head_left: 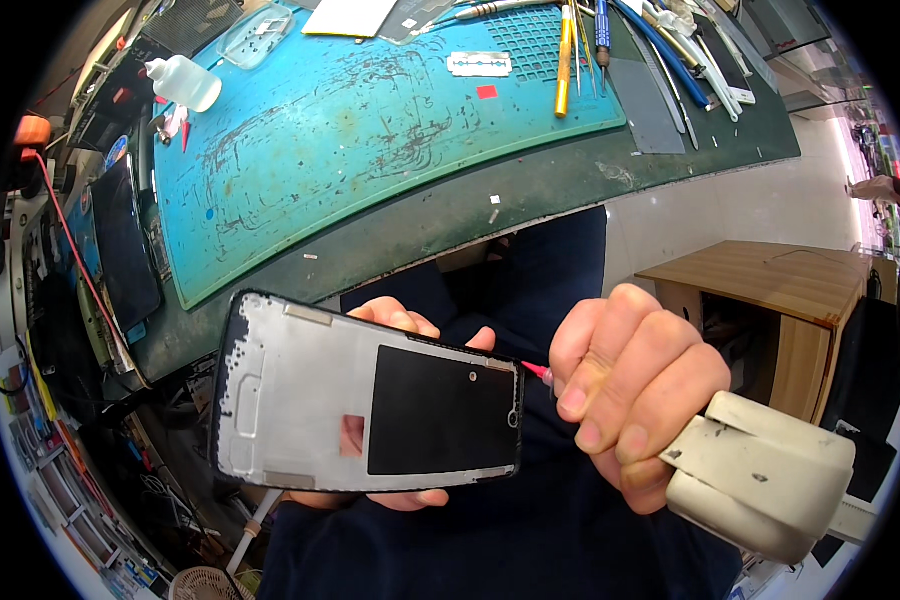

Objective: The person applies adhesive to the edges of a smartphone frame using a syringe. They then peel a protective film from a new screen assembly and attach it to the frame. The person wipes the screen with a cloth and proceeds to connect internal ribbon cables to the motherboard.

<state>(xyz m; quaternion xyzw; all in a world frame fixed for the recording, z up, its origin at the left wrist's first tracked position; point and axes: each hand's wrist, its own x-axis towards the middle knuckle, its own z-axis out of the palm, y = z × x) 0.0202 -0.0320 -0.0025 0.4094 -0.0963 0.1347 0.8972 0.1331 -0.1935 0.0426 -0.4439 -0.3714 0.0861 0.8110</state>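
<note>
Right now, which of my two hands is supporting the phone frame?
Your left hand, behind the phone frame and showing past its long edges. Your right hand, closed like a fist, grips the pink-tipped tool.

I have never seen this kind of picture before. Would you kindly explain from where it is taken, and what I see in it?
There is no machine here, only a person's bare hands. One wide fisheye camera on the person's head looks down, so straight edges bend. The left hand holds a flat phone frame. The right hand grips a cream-coloured tool; its pink tip is at the frame's right end, though I cannot tell if they touch. On the bench beyond, a blue-green mat carries a razor blade and a whitish bottle.
</note>
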